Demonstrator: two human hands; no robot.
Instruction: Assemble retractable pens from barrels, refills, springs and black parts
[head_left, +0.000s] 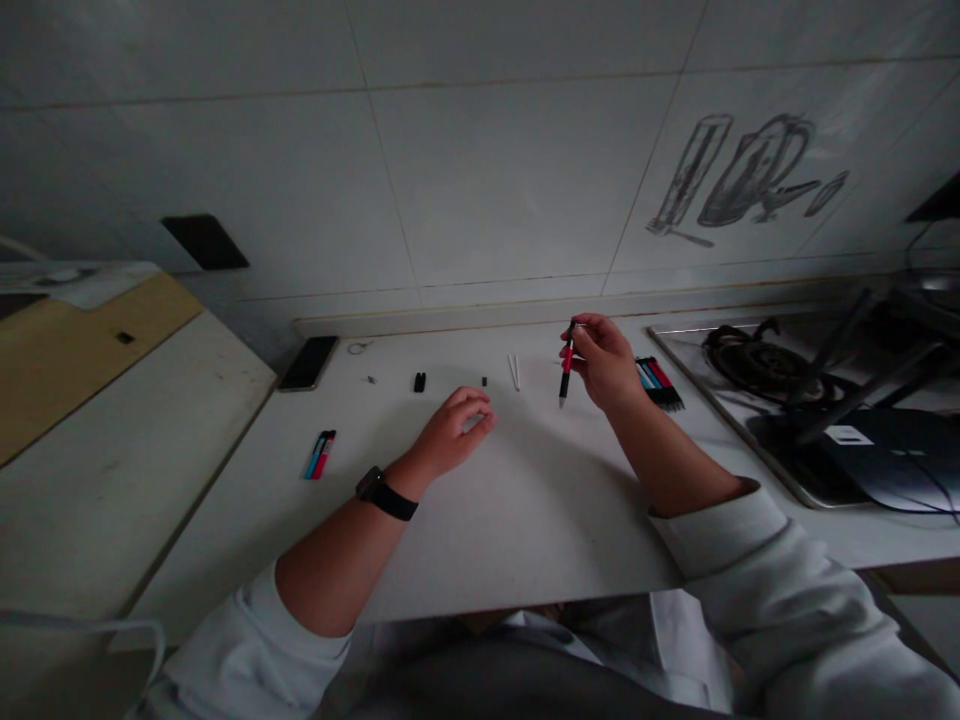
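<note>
In my right hand is a red and black ballpoint pen, pinched near its top with the tip pointing down above the white counter. My left hand hovers over the middle of the counter, fingers loosely curled and thumb apart, with nothing visible in it. Just beyond its fingertips lies a tiny black piece. Two thin white sticks lie between my hands. Further left are small black parts lying side by side. Right of my right hand, several blue, red and black pens lie in a row, partly hidden by the hand.
Blue and red pen-like pieces lie at left. Near the wall are a black phone, a small ring and a tiny metallic bit. A gas stove with a black device on it borders the right.
</note>
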